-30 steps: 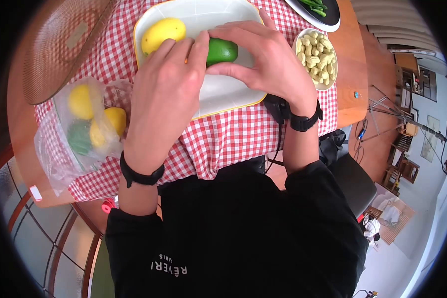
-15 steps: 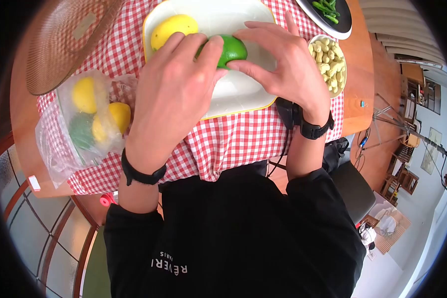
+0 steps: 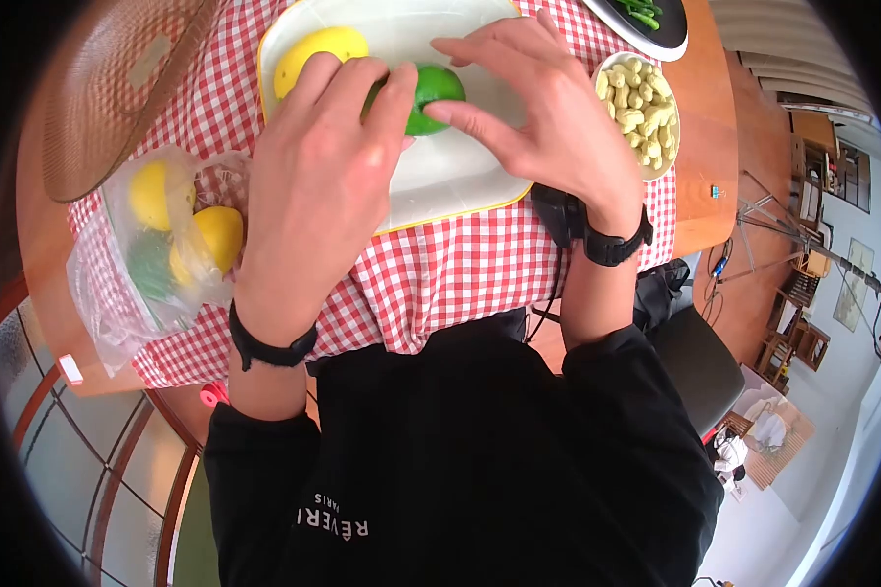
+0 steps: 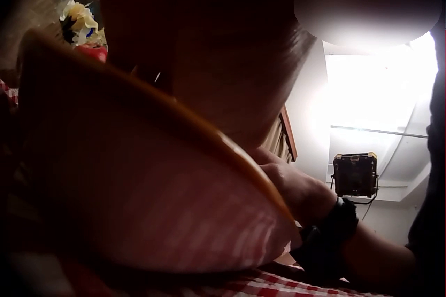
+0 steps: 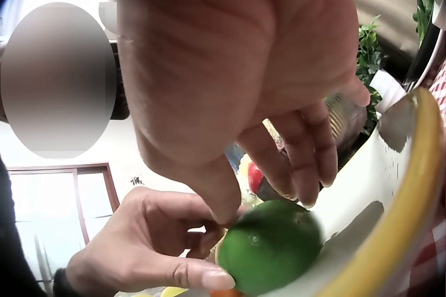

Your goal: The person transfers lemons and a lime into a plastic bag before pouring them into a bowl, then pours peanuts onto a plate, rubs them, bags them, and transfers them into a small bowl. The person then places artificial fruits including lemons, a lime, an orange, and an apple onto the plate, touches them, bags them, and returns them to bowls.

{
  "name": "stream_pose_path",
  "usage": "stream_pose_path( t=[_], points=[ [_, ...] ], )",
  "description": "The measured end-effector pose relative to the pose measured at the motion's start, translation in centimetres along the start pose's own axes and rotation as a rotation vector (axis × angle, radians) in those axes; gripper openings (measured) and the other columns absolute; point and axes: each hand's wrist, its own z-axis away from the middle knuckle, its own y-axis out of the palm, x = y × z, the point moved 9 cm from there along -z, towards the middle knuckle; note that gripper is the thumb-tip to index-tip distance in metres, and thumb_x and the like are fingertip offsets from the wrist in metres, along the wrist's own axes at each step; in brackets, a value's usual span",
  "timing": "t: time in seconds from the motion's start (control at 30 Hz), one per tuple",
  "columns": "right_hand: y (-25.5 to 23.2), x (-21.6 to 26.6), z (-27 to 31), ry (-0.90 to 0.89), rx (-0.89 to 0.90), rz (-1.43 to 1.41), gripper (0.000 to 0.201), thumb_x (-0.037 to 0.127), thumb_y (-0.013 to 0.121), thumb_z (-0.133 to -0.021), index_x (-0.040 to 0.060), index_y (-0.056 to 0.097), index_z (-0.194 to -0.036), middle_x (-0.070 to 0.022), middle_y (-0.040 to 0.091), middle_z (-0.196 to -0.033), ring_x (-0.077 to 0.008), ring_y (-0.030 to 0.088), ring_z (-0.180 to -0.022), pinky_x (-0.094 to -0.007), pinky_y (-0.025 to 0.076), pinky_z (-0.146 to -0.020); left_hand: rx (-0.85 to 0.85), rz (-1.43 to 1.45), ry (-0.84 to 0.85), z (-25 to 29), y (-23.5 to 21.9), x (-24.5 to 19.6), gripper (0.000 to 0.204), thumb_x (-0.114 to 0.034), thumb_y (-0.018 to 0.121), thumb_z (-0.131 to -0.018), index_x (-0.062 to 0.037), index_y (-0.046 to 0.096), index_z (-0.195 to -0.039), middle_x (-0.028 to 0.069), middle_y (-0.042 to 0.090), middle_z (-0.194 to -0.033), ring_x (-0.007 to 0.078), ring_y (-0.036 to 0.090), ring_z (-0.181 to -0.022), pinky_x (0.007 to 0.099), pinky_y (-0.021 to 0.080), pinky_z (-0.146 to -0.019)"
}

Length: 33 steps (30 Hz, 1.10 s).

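Observation:
My left hand (image 3: 323, 161) grips a smooth green lime (image 3: 439, 90) over the white tray (image 3: 460, 196) with a yellow rim. In the right wrist view the left thumb lies along the near side of the lime (image 5: 272, 248). My right hand (image 3: 558, 117) is arched over the other end, its thumb on the lime and its other fingers spread and lifted off. Beside the left fingers a yellow lemon (image 3: 321, 51) lies in the tray. The left wrist view is dark, mostly the tray's outer wall (image 4: 160, 192) and the left palm.
A bowl of peanuts (image 3: 646, 103) stands right of the tray, and a dark plate with green peppers (image 3: 646, 12) behind it. To the left lie a clear plastic bag (image 3: 117, 284) holding yellow and green fruit and a brown ribbed dish (image 3: 98, 108). A red checked cloth (image 3: 440, 274) lies underneath.
The right fingers have loosened from the lime and spread apart, their tips now farther from it. The left hand keeps its hold, and more of the lime shows.

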Motion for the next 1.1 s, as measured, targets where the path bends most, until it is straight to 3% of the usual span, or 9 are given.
stream_pose_path(
  t=[0.03, 0.07, 0.17, 0.2, 0.43, 0.57, 0.77, 0.83, 1.1],
  points=[
    [0.1, -0.3, -0.1, 0.025, 0.012, 0.008, 0.045, 0.035, 0.083, -0.088, 0.0032, 0.075, -0.118, -0.0148, 0.070, -0.108, -0.0367, 0.066, -0.113, -0.0660, 0.037, -0.118, -0.006, -0.004, 0.006, -0.1, -0.1, -0.1, 0.048, -0.008, 0.083, -0.076, 0.0046, 0.071, -0.121, 0.0107, 0.066, -0.107, 0.0275, 0.063, -0.101, 0.0386, 0.056, -0.087],
    [0.3, -0.4, 0.0, 0.029, 0.033, 0.000, 0.044, 0.038, 0.082, -0.089, 0.0031, 0.075, -0.115, -0.0128, 0.070, -0.110, -0.0367, 0.065, -0.116, -0.0710, 0.033, -0.118, -0.005, 0.013, 0.000, -0.1, -0.1, 0.0, 0.048, -0.007, 0.083, -0.076, 0.0046, 0.072, -0.121, 0.0106, 0.066, -0.108, 0.0276, 0.062, -0.101, 0.0386, 0.056, -0.087],
    [0.1, 0.1, -0.1, -0.006, 0.047, 0.100, 0.041, 0.038, 0.082, -0.089, 0.0040, 0.076, -0.112, -0.0110, 0.070, -0.111, -0.0359, 0.063, -0.118, -0.0730, 0.032, -0.118, -0.011, 0.018, -0.004, -0.2, -0.2, 0.3, 0.047, -0.007, 0.083, -0.076, 0.0045, 0.072, -0.120, 0.0106, 0.066, -0.108, 0.0275, 0.062, -0.102, 0.0385, 0.056, -0.087],
    [0.2, 0.1, 0.0, 0.022, 0.080, 0.140, 0.046, 0.035, 0.087, -0.085, 0.0058, 0.076, -0.119, -0.0122, 0.073, -0.121, -0.0334, 0.064, -0.125, -0.0644, 0.029, -0.122, -0.006, 0.023, -0.003, -0.1, -0.1, 0.3, 0.046, -0.008, 0.083, -0.076, 0.0045, 0.072, -0.119, 0.0105, 0.066, -0.109, 0.0274, 0.062, -0.102, 0.0385, 0.056, -0.087],
    [0.1, 0.1, 0.0, 0.045, 0.110, 0.057, 0.051, 0.027, 0.087, -0.084, 0.0100, 0.069, -0.128, -0.0185, 0.069, -0.130, -0.0392, 0.060, -0.132, -0.0646, 0.026, -0.125, 0.074, 0.070, -0.091, -0.2, -0.4, 0.5, 0.052, -0.012, 0.084, -0.078, 0.0020, 0.071, -0.126, 0.0141, 0.066, -0.118, 0.0344, 0.061, -0.108, 0.0443, 0.053, -0.095],
    [-0.4, 0.6, -0.1, 0.076, 0.109, -0.015, 0.050, 0.023, 0.085, -0.085, 0.0089, 0.065, -0.128, -0.0197, 0.068, -0.124, -0.0412, 0.060, -0.131, -0.0650, 0.025, -0.126, 0.066, 0.064, -0.068, -0.3, -0.6, 0.2, 0.053, -0.011, 0.084, -0.078, 0.0039, 0.069, -0.127, 0.0162, 0.065, -0.121, 0.0362, 0.059, -0.109, 0.0458, 0.052, -0.097],
    [-0.8, 0.3, -0.4, 0.075, 0.094, -0.139, 0.052, 0.035, 0.083, -0.089, 0.0037, 0.067, -0.128, -0.0170, 0.070, -0.118, -0.0365, 0.063, -0.125, -0.0674, 0.024, -0.125, 0.068, 0.062, -0.051, -0.1, -0.3, 0.0, 0.054, -0.016, 0.084, -0.080, 0.0027, 0.068, -0.128, 0.0135, 0.063, -0.121, 0.0341, 0.056, -0.113, 0.0457, 0.048, -0.098],
    [-0.9, 0.4, -0.6, 0.057, 0.048, -0.079, 0.050, 0.037, 0.079, -0.090, 0.0001, 0.068, -0.123, -0.0161, 0.068, -0.107, -0.0357, 0.064, -0.114, -0.0609, 0.029, -0.124, 0.079, 0.052, -0.055, -0.2, -0.1, 0.2, 0.053, -0.019, 0.083, -0.083, 0.0021, 0.067, -0.129, 0.0119, 0.062, -0.120, 0.0320, 0.055, -0.115, 0.0457, 0.046, -0.097],
    [-0.7, 0.8, -0.4, 0.071, 0.097, -0.053, 0.045, 0.038, 0.079, -0.089, -0.0006, 0.073, -0.112, -0.0148, 0.069, -0.108, -0.0345, 0.062, -0.118, -0.0700, 0.020, -0.126, 0.131, 0.089, -0.095, -0.3, 0.1, 0.2, 0.057, -0.017, 0.085, -0.080, 0.0037, 0.068, -0.130, 0.0141, 0.058, -0.122, 0.0352, 0.054, -0.116, 0.0469, 0.046, -0.102]
  ],
)
